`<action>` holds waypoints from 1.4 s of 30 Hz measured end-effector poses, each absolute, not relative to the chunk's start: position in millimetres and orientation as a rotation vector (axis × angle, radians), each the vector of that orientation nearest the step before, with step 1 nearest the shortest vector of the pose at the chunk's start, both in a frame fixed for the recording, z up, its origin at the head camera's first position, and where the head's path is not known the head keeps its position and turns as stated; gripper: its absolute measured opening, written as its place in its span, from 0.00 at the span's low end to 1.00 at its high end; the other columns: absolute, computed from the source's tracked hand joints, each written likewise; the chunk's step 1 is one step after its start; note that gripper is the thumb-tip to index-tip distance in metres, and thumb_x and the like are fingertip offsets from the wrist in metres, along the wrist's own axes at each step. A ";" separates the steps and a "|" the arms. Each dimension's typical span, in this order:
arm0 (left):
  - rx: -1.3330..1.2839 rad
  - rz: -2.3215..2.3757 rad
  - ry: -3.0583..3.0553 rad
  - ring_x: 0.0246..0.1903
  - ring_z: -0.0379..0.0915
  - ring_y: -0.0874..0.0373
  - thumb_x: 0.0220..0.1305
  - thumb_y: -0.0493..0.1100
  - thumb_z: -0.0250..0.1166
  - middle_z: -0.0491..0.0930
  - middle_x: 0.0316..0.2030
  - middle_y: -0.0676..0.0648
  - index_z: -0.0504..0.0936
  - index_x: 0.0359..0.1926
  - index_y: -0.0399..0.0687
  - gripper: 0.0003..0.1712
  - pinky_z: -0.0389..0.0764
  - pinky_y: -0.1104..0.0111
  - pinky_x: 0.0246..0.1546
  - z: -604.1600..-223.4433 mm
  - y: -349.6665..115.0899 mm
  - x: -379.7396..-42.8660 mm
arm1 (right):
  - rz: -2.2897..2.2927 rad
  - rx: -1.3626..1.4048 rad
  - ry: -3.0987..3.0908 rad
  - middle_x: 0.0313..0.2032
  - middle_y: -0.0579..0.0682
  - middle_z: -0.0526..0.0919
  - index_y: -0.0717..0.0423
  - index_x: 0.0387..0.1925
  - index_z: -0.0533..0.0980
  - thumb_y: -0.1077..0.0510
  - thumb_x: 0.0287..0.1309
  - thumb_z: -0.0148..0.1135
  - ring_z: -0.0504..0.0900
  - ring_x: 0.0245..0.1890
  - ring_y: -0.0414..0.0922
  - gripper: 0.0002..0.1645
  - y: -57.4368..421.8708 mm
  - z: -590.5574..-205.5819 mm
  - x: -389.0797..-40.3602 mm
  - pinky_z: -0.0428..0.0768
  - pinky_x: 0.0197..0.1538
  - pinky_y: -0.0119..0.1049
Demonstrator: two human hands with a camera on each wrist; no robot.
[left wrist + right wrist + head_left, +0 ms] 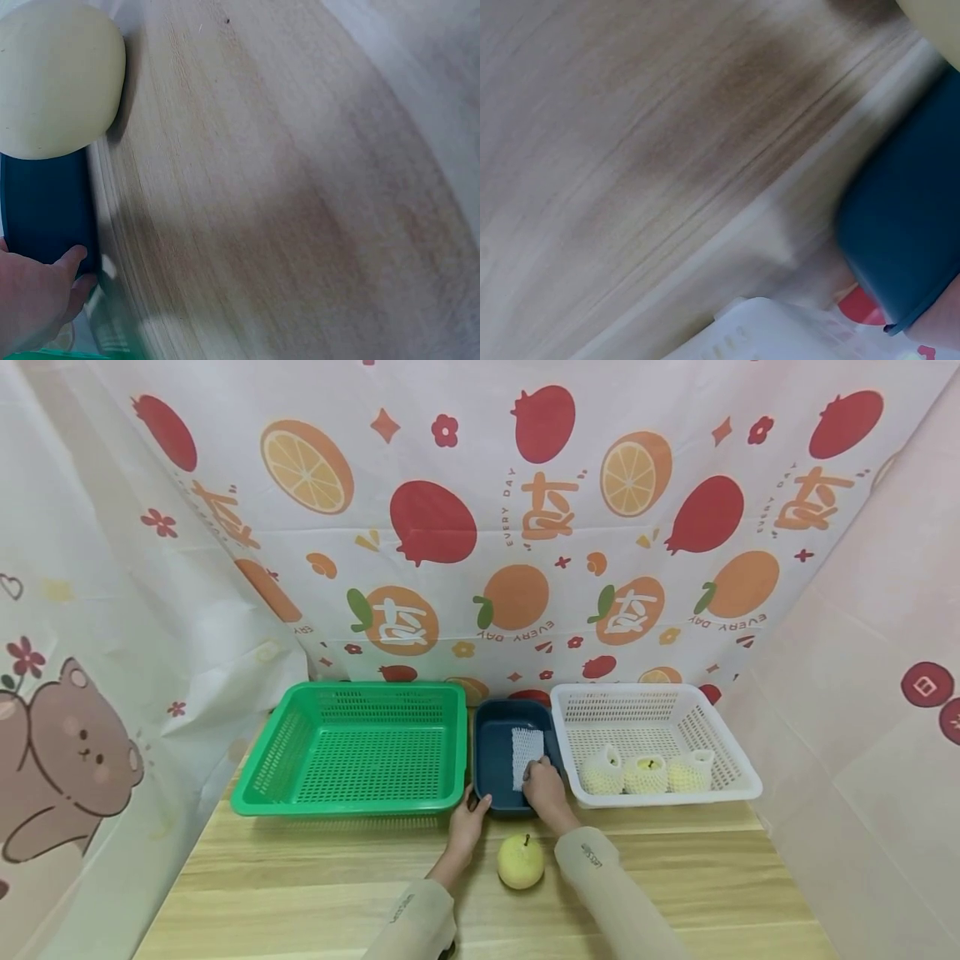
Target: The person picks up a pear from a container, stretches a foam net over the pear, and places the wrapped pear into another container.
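Note:
A dark blue bin [491, 752] stands between two baskets. Inside it lies a white foam net sleeve [527, 747], which my right hand [546, 789] pinches at its near right edge. My left hand [467, 827] grips the bin's near left corner, its thumb at the front rim; the left wrist view shows that hand [37, 292] against the bin's wall [49, 202]. In front of the bin a yellow round pear [521, 862] with a stem sits on the table between my forearms. The right wrist view catches the bin [907, 210], but the right fingers are hidden there.
A green basket [348, 807] stands left of the bin. To the right, a white basket [667, 798] holds 3 pears in foam nets [645, 775] along its near side. All rest on a wooden table [300, 885] before a fruit-print cloth [465, 443].

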State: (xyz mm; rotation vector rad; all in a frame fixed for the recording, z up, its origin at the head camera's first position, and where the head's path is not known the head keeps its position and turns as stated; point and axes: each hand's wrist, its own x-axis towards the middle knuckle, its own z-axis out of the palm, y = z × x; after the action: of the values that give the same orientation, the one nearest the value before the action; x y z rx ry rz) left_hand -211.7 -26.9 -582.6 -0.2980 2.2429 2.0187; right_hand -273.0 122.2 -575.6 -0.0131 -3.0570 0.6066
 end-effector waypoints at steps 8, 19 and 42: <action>-0.314 2.029 2.237 0.60 0.56 0.39 0.67 0.46 0.55 0.58 0.61 0.28 0.55 0.67 0.35 0.34 0.63 0.53 0.56 -582.2 -26.1 -211.8 | 0.487 0.022 -3.134 0.58 0.60 0.66 0.51 0.51 0.75 0.52 0.51 0.68 0.74 0.44 0.59 0.25 119.6 -572.9 -272.0 0.76 0.40 0.49; -0.327 2.030 2.226 0.60 0.56 0.39 0.67 0.44 0.55 0.58 0.61 0.28 0.55 0.67 0.35 0.32 0.62 0.53 0.57 -582.1 -25.6 -212.0 | 0.671 -0.027 -3.009 0.46 0.58 0.72 0.59 0.39 0.78 0.72 0.48 0.59 0.77 0.28 0.50 0.14 122.5 -572.0 -271.9 0.76 0.28 0.39; -0.347 2.237 2.102 0.61 0.52 0.36 0.69 0.40 0.52 0.52 0.62 0.26 0.51 0.66 0.28 0.32 0.66 0.53 0.54 -579.0 -18.6 -208.1 | 1.406 -0.098 -2.413 0.31 0.52 0.75 0.67 0.38 0.77 0.70 0.45 0.65 0.76 0.33 0.48 0.14 124.1 -552.5 -242.5 0.76 0.37 0.38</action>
State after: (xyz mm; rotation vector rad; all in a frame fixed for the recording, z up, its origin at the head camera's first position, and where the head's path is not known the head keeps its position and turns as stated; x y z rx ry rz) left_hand -208.1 -18.6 -579.0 -0.3473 2.1017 2.2369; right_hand -242.5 124.1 -552.5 -0.0980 -2.4127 1.4056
